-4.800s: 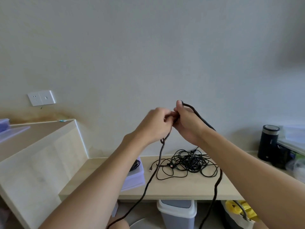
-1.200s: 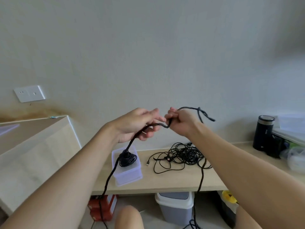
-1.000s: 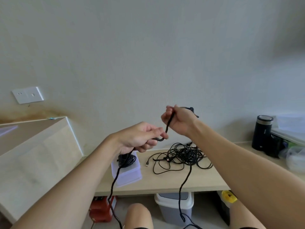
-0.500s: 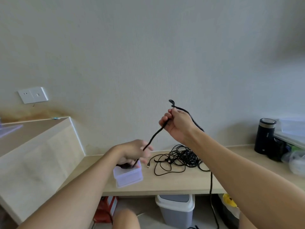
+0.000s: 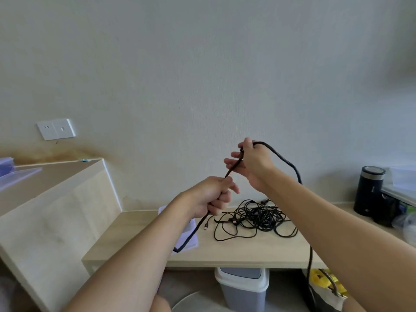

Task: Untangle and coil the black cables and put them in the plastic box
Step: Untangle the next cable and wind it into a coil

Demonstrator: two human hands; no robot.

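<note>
Pale wall backs a light wooden worktop (image 5: 236, 251). Toward its left end sits the plastic box (image 5: 191, 239), largely hidden by the left forearm. A tangled cable pile (image 5: 258, 216) lies near the back edge at mid-worktop. Above it, the right hand (image 5: 254, 163) holds the thick black cable (image 5: 286, 161), fingers curled around it. The left hand (image 5: 213, 195), lower, is fisted around the same cable, which trails down over the box.
</note>
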